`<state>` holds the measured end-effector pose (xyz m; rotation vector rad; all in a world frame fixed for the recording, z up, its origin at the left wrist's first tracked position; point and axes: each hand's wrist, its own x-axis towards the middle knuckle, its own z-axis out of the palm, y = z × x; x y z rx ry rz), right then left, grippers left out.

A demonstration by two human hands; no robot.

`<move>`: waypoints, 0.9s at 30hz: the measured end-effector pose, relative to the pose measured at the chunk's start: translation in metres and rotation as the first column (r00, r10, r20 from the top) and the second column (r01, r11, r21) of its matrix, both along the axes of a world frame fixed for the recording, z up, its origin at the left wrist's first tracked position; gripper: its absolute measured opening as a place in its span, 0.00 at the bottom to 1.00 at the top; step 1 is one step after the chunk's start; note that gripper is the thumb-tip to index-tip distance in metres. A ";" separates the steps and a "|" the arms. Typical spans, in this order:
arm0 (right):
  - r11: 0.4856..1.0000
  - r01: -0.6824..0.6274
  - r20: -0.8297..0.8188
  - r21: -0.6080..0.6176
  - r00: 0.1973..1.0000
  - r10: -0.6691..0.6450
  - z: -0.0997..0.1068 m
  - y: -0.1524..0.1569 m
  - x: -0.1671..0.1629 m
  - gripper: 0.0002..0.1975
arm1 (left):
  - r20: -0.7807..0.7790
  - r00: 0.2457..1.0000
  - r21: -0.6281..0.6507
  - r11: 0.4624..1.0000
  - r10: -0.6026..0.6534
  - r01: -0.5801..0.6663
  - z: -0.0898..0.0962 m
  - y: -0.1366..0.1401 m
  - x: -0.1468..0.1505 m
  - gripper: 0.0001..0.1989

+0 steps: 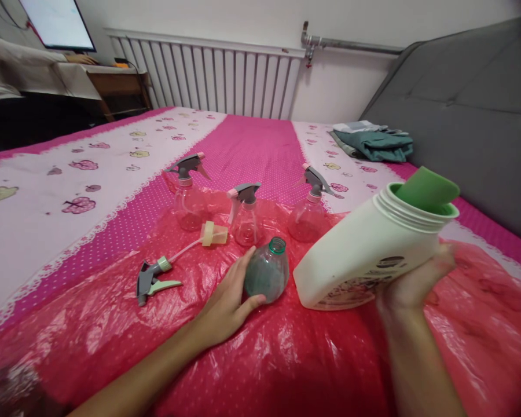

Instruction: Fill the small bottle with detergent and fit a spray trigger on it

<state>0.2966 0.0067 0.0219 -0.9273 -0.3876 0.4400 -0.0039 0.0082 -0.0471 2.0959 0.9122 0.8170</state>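
My left hand (234,301) is wrapped around the side of a small clear spray bottle (267,277) with a green neck and no spray head. The bottle stands upright on red plastic sheeting (312,359). To its right, my right hand (410,284) grips a large white detergent jug (356,255). The jug leans with its mouth up and to the right, and a green spout (429,191) shows in the mouth. Left of my left hand lies a grey and light-green trigger spray head (151,281). A small pale-yellow funnel-like piece (214,233) is at the end of its tube.
Behind stand three clear spray bottles with pink-grey triggers: left (191,205), middle (246,223) and right (307,217). Folded clothes (373,142) lie by the grey headboard (464,92). A radiator (208,75) lines the wall. A person's sleeve (21,49) shows near a monitor (61,23).
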 end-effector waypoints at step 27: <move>0.999 0.046 0.075 0.002 0.996 -0.046 0.002 -0.002 -0.001 0.28 | -0.015 1.000 0.245 0.969 -0.019 0.022 0.003 -0.007 0.004 0.34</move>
